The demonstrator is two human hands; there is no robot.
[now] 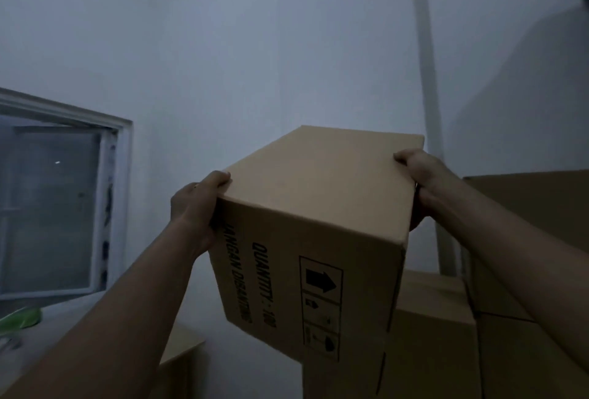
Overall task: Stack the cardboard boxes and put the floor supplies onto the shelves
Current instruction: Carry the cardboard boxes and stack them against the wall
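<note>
1. Between my two hands, raised in front of the white wall, I hold a closed cardboard box (315,226), tipped so one corner edge points down toward me.
2. My left hand (194,207) grips the box's left side, fingers curled over its top edge.
3. My right hand (417,178) clamps the far right edge, fingers folded over the top face.
4. On the face turned to me I read "QUANTITY : 100" and a panel of handling symbols with an arrow, all lying sideways.
5. Below and to the right of my right hand stand stacked boxes (436,319), with a taller box (535,207) just behind my right forearm.
6. Left of my left hand is a window (60,194); below it, a surface (63,328) carries something green (22,319), too blurred to identify.
7. Beyond my right hand a white pipe (427,64) runs up the wall.
</note>
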